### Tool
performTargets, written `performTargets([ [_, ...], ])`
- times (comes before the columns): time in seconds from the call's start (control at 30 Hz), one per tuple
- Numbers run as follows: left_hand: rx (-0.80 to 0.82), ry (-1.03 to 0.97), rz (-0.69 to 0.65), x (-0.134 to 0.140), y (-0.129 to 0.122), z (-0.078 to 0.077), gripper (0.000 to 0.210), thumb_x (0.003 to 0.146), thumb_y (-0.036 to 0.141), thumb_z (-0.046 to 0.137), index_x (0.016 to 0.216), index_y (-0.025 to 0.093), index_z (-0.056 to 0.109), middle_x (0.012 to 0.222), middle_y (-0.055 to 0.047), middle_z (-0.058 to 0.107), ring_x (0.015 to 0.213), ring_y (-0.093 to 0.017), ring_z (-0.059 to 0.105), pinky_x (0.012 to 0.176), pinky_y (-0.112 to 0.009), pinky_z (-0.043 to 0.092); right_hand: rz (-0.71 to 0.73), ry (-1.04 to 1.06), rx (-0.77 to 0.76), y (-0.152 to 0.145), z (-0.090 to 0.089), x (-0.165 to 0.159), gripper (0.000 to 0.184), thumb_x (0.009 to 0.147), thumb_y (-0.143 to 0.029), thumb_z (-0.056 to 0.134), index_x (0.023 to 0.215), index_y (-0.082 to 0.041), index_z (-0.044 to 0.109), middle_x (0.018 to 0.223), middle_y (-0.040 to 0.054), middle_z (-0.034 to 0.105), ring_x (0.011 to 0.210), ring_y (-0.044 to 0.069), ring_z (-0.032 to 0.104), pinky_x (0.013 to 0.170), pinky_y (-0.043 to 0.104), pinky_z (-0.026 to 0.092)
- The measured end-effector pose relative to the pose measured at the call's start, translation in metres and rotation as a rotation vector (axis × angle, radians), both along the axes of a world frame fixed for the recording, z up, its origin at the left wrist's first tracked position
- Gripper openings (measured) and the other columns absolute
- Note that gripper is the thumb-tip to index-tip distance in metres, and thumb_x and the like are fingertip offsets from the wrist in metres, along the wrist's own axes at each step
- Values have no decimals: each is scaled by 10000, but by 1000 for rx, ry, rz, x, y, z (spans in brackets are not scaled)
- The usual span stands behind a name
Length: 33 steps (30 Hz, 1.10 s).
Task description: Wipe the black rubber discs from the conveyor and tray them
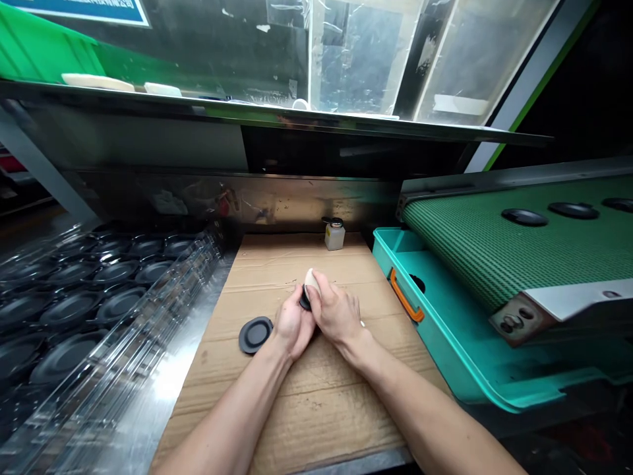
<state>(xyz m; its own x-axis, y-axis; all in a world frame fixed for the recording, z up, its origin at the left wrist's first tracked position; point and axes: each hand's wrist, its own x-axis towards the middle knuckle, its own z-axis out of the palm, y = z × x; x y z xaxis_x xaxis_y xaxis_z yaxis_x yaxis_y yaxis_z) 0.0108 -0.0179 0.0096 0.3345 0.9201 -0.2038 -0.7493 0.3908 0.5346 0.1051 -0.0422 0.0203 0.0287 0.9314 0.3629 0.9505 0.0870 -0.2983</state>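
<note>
Over the middle of the cardboard sheet (pixel 316 409), my two hands meet. My left hand (pixel 291 323) is closed around a black disc (pixel 305 301), which is mostly hidden by the fingers. A small cream-white pad (pixel 311 282) is pinched in my right hand (pixel 336 310) and pressed against or close above the disc; the exact contact is hidden. Left of my left hand, another black disc (pixel 256 334) with a raised ring lies flat on the cardboard. A small pale bottle (pixel 335 235) with a dark top stands at the back of the sheet.
Clear trays (pixel 123 343) of black discs fill the left side. At right, a teal bin (pixel 445 349) with an orange handle (pixel 405 297) sits beneath a green conveyor belt (pixel 469 224) carrying several black discs (pixel 524 217). A metal shelf edge (pixel 277 119) crosses above the bench.
</note>
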Motion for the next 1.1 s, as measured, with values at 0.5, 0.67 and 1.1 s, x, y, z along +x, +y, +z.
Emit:
performTargets([
  [0.5,124,46,49,4,-5,-3,273,927,297,515,1129,179,655,1240,-87,639,1199,-219,556,1050,-352,429,-95,-13,6,5,-1,3,464,1006,-417,277,1426,-252,386,1081,85,686,837,212,673,715,272,479],
  [0.67,98,29,144,1,-3,0,270,930,262,506,1146,181,647,1244,-85,637,1209,-194,549,1060,-318,422,-33,-59,-20,2,0,0,459,1001,-417,282,1427,-276,379,1084,86,679,833,213,672,710,282,485],
  [1.1,70,49,155,7,-6,-5,269,941,278,482,1130,176,644,1231,-87,643,1206,-197,555,1066,-318,419,31,310,-26,5,2,0,383,959,-405,399,1294,-239,482,970,55,700,843,199,667,738,260,473],
])
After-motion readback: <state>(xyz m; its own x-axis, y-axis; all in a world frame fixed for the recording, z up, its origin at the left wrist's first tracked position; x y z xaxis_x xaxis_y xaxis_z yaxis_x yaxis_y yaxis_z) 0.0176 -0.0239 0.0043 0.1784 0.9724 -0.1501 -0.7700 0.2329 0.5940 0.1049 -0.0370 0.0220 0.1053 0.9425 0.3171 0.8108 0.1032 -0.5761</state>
